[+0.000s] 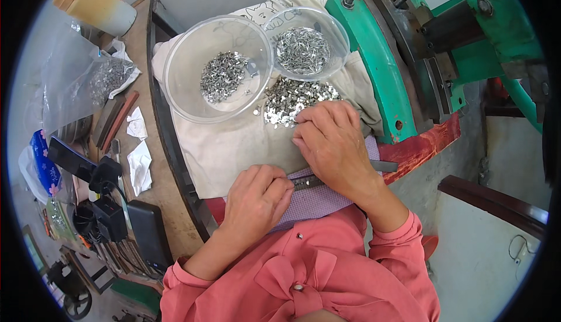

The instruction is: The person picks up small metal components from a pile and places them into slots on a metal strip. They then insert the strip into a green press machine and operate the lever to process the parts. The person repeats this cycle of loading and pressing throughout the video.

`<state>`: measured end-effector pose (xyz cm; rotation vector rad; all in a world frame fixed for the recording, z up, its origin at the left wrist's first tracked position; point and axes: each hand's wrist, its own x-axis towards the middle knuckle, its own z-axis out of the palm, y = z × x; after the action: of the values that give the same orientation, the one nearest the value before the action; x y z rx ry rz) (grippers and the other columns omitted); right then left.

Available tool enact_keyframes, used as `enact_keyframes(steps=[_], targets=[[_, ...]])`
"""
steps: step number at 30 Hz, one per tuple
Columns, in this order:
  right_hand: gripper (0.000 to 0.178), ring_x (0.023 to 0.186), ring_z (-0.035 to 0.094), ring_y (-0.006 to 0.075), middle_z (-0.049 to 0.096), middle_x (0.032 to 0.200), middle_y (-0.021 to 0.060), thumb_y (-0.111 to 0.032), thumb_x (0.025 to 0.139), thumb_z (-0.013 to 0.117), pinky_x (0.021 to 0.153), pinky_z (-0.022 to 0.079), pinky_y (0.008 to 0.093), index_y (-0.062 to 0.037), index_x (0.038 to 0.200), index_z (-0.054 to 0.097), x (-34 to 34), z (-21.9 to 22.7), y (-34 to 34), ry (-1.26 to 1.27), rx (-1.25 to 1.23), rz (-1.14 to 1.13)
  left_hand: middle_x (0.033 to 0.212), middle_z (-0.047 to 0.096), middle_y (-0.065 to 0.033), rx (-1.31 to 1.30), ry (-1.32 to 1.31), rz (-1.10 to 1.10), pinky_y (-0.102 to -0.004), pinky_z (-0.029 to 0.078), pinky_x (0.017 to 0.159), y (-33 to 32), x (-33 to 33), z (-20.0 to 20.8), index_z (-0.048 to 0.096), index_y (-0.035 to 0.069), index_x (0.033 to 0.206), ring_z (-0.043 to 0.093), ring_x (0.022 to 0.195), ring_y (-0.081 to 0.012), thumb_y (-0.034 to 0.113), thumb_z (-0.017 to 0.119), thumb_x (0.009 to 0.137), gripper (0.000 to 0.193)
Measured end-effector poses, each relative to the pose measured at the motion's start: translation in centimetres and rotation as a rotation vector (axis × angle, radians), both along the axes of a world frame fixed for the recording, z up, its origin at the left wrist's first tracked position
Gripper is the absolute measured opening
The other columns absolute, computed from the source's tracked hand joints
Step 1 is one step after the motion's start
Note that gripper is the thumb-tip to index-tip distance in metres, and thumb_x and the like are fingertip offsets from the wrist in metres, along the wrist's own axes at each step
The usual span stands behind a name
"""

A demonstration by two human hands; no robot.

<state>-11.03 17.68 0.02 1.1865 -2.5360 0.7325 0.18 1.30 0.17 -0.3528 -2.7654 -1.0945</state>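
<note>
Head view: your left hand [259,198] is low, knuckles up, fingers curled narrow at the metal strip [384,166] lying across the purple cloth [312,206]. Your right hand [331,141] arches over that strip, fingers bunched beside the metal pieces [284,103]; I can't tell what either pinches.

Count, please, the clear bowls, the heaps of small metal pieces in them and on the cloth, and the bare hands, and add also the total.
Clear bowls: 2 (large bowl, small bowl)
Metal heaps: 3 (large bowl's heap, small bowl's heap, loose heap on the cloth)
Bare hands: 2 (left hand, right hand)
Total: 7
</note>
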Motion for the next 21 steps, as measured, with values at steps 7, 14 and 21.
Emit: enact_keyframes(steps=[7,14,21], targets=[[0.011,0.103,0.058,0.0277,0.061,0.101,0.0065,-0.011,0.079,0.068,0.092,0.043,0.0436,-0.0042,0.087,0.063,0.1,-0.6,0.1,-0.028,0.012,-0.025,0.093,0.064,-0.0065,-0.007,-0.008,0.01,-0.0384,0.049,0.07,0.2,0.0,-0.3,0.065,0.006,0.087,0.06,0.082,-0.0273,0.003,0.08,0.072,0.022],[0.015,0.103,0.057,0.0272,0.062,0.105,0.0048,-0.01,0.079,0.074,0.095,0.041,0.0439,-0.0063,0.09,0.065,1.4,0.3,1.8,-0.126,-0.071,-0.028,0.094,0.064,-0.0079,-0.018,0.001,-0.007,-0.0388,0.05,0.071,-0.2,0.4,-0.6,0.064,0.005,0.09,0.06,0.083,-0.0286,0.002,0.08,0.072,0.024],[0.02,0.104,0.057,0.0269,0.064,0.106,0.0031,-0.01,0.075,0.08,0.095,0.04,0.0439,-0.0101,0.091,0.069,5.1,0.5,5.1,-0.308,-0.069,-0.022,0.098,0.064,-0.0099,0.035,-0.009,-0.007,-0.0394,0.05,0.072,-0.5,0.8,-0.6,0.063,0.005,0.096,0.061,0.085,-0.03,0.001,0.081,0.072,0.03]])
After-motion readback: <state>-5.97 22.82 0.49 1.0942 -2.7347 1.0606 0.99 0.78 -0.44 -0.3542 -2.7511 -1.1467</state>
